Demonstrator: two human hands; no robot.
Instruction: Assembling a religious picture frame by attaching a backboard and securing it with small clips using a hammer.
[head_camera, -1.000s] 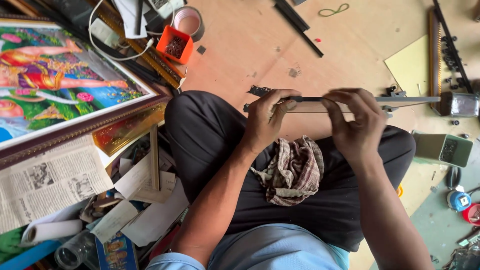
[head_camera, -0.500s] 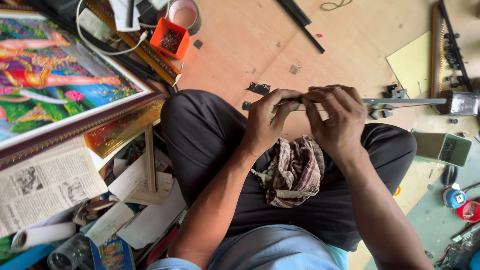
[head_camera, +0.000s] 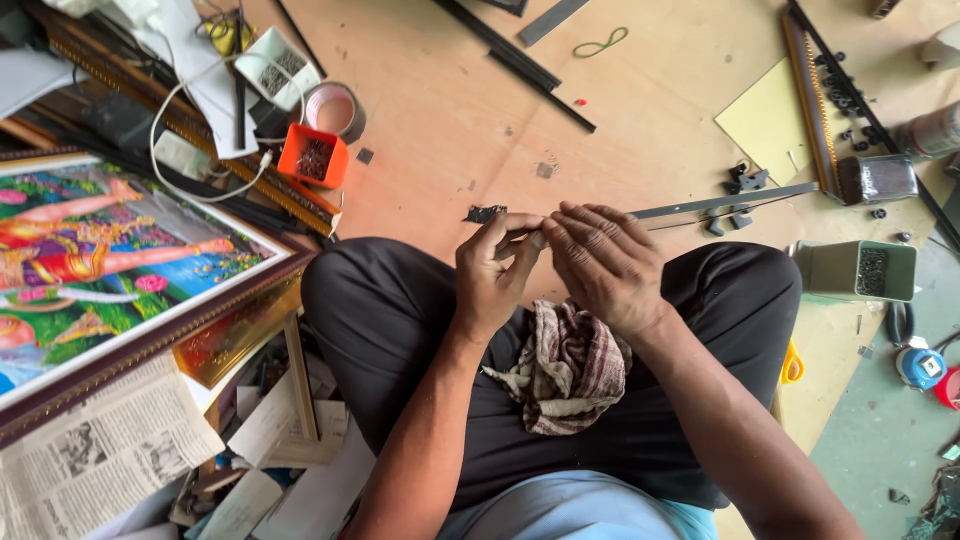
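Note:
I sit cross-legged on a wooden floor. My left hand (head_camera: 497, 272) pinches the near end of a long thin grey metal strip (head_camera: 730, 201), which runs off to the right above the floor. My right hand (head_camera: 604, 262) curls over the same end, its fingertips meeting those of the left hand. A small dark metal piece (head_camera: 484, 213) lies on the floor just beyond my left hand. A checked brown cloth (head_camera: 566, 370) rests in my lap below both hands.
A framed colourful picture (head_camera: 110, 260) and newspaper (head_camera: 95, 455) lie at left. An orange box of small nails (head_camera: 313, 157), a tape roll (head_camera: 338, 106) and cables sit at the far left. A green box (head_camera: 858, 270), a yellow sheet (head_camera: 768, 122), frame mouldings and black clips lie at right.
My right hand has slid left along the strip, from well apart to meeting my left hand at the strip's near end. The view has shifted slightly.

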